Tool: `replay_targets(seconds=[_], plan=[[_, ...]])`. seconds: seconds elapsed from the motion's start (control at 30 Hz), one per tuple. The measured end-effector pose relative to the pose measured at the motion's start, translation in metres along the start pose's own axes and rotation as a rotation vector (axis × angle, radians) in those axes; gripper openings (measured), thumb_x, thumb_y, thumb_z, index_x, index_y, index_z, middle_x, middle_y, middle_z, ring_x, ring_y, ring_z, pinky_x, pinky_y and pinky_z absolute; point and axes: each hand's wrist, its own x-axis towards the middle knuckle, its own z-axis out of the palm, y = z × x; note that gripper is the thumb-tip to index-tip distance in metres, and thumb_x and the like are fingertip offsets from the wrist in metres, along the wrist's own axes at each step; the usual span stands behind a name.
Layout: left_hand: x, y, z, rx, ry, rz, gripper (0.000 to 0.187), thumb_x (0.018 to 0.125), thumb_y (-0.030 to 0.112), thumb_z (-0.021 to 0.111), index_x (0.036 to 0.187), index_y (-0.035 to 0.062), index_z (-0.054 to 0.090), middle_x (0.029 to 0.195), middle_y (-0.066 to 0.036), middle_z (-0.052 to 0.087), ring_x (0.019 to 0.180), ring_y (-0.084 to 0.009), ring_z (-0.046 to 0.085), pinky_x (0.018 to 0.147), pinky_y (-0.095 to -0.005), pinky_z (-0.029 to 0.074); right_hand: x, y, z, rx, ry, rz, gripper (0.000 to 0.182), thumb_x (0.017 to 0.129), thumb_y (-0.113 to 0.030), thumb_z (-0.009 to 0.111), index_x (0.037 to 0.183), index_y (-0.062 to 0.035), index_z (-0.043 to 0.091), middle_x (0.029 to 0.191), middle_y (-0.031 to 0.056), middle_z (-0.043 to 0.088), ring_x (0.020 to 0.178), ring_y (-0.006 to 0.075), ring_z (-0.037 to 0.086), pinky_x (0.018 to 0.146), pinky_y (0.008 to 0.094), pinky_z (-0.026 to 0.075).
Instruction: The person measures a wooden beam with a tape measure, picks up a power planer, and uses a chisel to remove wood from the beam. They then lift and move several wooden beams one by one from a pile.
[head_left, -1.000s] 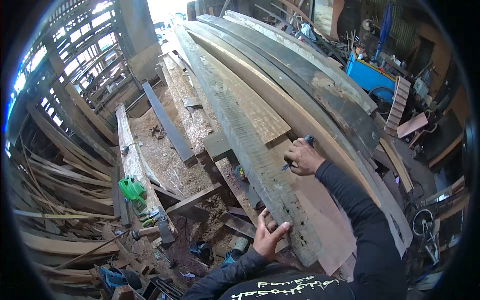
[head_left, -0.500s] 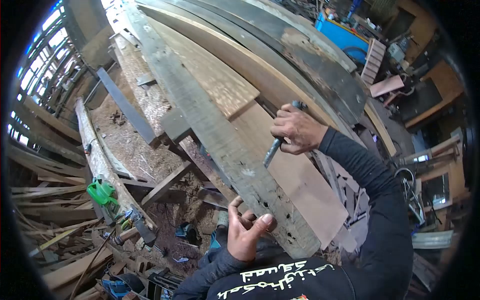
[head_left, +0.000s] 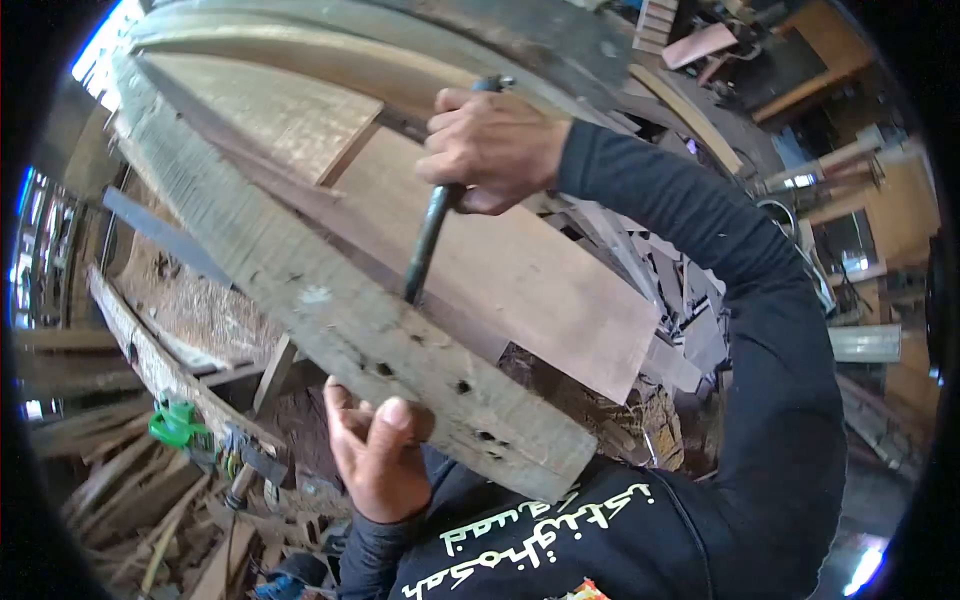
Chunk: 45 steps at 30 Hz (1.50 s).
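A long weathered plank [head_left: 290, 275] with several dark holes near its end runs diagonally, its near end close to my torso. My left hand [head_left: 378, 450] grips its lower left edge, thumb uppermost and the other fingers partly hidden. My right hand [head_left: 490, 150] is closed around a dark metal bar [head_left: 432, 235], held slanting. The bar's lower end meets the plank's far edge; whether its tip goes under the wood is hidden. Beyond the plank lie a smooth light board [head_left: 520, 265] and a second board [head_left: 275, 115] with a pale, patchy surface.
Curved timbers [head_left: 340, 45] extend behind the boards. Wood offcuts [head_left: 690, 300] are heaped to the right. At lower left are a green plastic object [head_left: 177, 424], a hammer [head_left: 245, 475] and scrap wood [head_left: 130, 490]. A grey beam [head_left: 165, 235] lies beyond the plank.
My view has turned and come closer. The plank's near end appears raised, with a gap showing between it and the smooth board. Both hands keep their holds.
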Motion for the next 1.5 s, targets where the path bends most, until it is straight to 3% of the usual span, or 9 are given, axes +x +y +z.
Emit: replay_targets(seconds=[0.2,0.33,0.47,0.5,0.73,1.07,1.13,1.4,1.5], plan=[[-0.008,0.009,0.019,0.031,0.033,0.108,0.064,0.087,0.019,0.073,0.138,-0.0023,0.042,0.089,-0.004,0.059,0.083,-0.015,0.059,0.075,-0.0293,0.049,-0.049,-0.041,-0.086,-0.288,0.0,0.025,0.025,0.076,-0.029,0.075,0.07,-0.0167,0.054,0.061,-0.0021,0.057,0.066,0.0181,0.062,0.074,0.0347,0.047],[0.008,0.006,0.043,-0.055,-0.059,0.12,0.049,0.094,0.024,0.066,0.134,-0.0001,0.05,0.119,-0.011,0.062,0.109,-0.0236,0.061,0.092,-0.0404,0.051,-0.098,-0.074,-0.158,-0.601,-0.013,0.206,0.019,0.078,-0.024,0.069,0.07,-0.0141,0.054,0.06,-0.0013,0.056,0.066,0.0164,0.062,0.071,0.0328,0.046],[0.019,0.014,0.07,-0.012,-0.098,0.085,0.04,0.095,0.026,0.066,0.127,0.0054,0.055,0.115,-0.009,0.062,0.106,-0.0233,0.062,0.083,-0.0364,0.053,-0.116,-0.092,-0.18,-0.783,-0.075,0.303,0.019,0.082,-0.023,0.065,0.069,-0.0129,0.056,0.059,-0.0016,0.059,0.062,0.0147,0.063,0.071,0.0318,0.046],[0.018,0.016,0.071,-0.006,-0.104,0.082,0.04,0.094,0.026,0.067,0.126,0.0065,0.055,0.111,-0.008,0.062,0.103,-0.0216,0.062,0.08,-0.0353,0.053,-0.114,-0.085,-0.176,-0.806,-0.022,0.233,0.027,0.087,-0.029,0.065,0.068,-0.012,0.057,0.053,-0.0014,0.059,0.051,0.016,0.061,0.063,0.0353,0.046],[0.018,0.015,0.062,0.043,-0.012,0.053,0.053,0.089,0.023,0.072,0.131,0.0057,0.046,0.1,-0.005,0.06,0.084,-0.0162,0.062,0.063,-0.03,0.053,-0.103,-0.076,-0.163,-0.705,-0.077,0.288,0.026,0.086,-0.026,0.065,0.065,-0.0149,0.052,0.055,-0.0014,0.057,0.055,0.0169,0.061,0.068,0.0371,0.046],[0.014,0.021,0.052,-0.021,-0.015,0.035,0.046,0.083,0.014,0.069,0.122,0.0032,0.048,0.09,-0.004,0.058,0.076,-0.0135,0.058,0.064,-0.0259,0.048,-0.08,-0.045,-0.132,-0.499,-0.074,0.214,0.021,0.079,-0.022,0.065,0.066,-0.0132,0.051,0.056,0.0019,0.055,0.059,0.0197,0.06,0.073,0.0371,0.047],[0.008,0.025,0.054,-0.007,0.01,0.055,0.045,0.082,0.014,0.069,0.121,0.0027,0.049,0.09,-0.004,0.058,0.076,-0.0136,0.058,0.064,-0.0259,0.047,-0.078,-0.037,-0.128,-0.576,-0.08,0.211,0.029,0.09,-0.025,0.065,0.065,-0.0141,0.054,0.054,0.0016,0.059,0.053,0.0176,0.064,0.075,0.0396,0.051],[0.01,0.008,0.018,-0.002,0.025,0.011,0.026,0.083,0.017,0.064,0.096,0.0077,0.044,0.071,0.0,0.045,0.066,-0.0103,0.045,0.062,-0.0245,0.038,-0.085,-0.049,-0.139,-0.478,-0.13,0.326,0.02,0.08,-0.022,0.067,0.067,-0.013,0.054,0.058,0.0025,0.056,0.059,0.0213,0.062,0.074,0.0378,0.045],[0.012,0.002,0.019,0.029,0.021,0.011,0.025,0.084,0.02,0.063,0.101,0.0082,0.05,0.079,0.0,0.049,0.069,-0.011,0.046,0.063,-0.0248,0.041,-0.085,-0.053,-0.145,-0.431,-0.126,0.287,0.019,0.076,-0.022,0.069,0.067,-0.0132,0.055,0.058,0.0027,0.057,0.06,0.0218,0.063,0.074,0.0384,0.045]])
